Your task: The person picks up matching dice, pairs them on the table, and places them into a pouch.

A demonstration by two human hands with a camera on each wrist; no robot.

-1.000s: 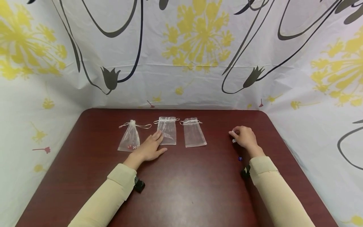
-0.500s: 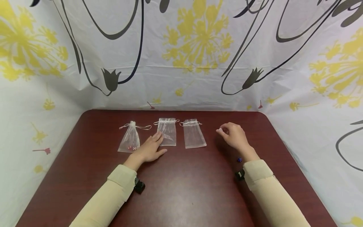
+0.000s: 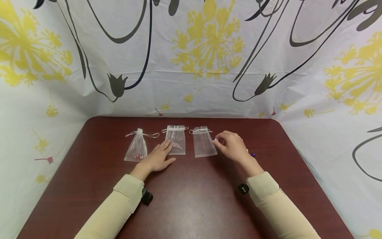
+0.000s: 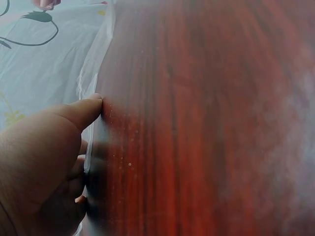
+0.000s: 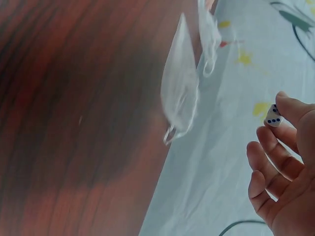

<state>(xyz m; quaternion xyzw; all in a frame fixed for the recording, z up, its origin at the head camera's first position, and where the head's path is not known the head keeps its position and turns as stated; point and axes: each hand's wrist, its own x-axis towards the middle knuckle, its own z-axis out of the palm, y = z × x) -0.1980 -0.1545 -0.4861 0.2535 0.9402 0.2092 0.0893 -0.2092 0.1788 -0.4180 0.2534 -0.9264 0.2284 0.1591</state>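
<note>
My right hand [image 3: 232,146] pinches a white die with blue dots [image 5: 273,118] between thumb and index finger, its other fingers loosely bent. It hovers just right of the right-hand sheer drawstring bag [image 3: 204,144], which lies flat. My left hand [image 3: 156,157] lies palm down with fingers spread, fingertips on the lower left of the middle drawstring bag [image 3: 178,142]. Left of that hand lies a third bag [image 3: 137,144], gathered at its neck, with red dice [image 3: 138,156] inside.
A dark blue die [image 3: 253,154] lies on the table behind my right wrist, a small pale thing partly hidden beside it. The dark red table [image 3: 191,199] ends at a patterned cloth [image 3: 191,96] hanging at the back and sides.
My right hand has moved left from the dice at the right to beside the right-hand bag, carrying the white die. The left hand has stayed where it was.
</note>
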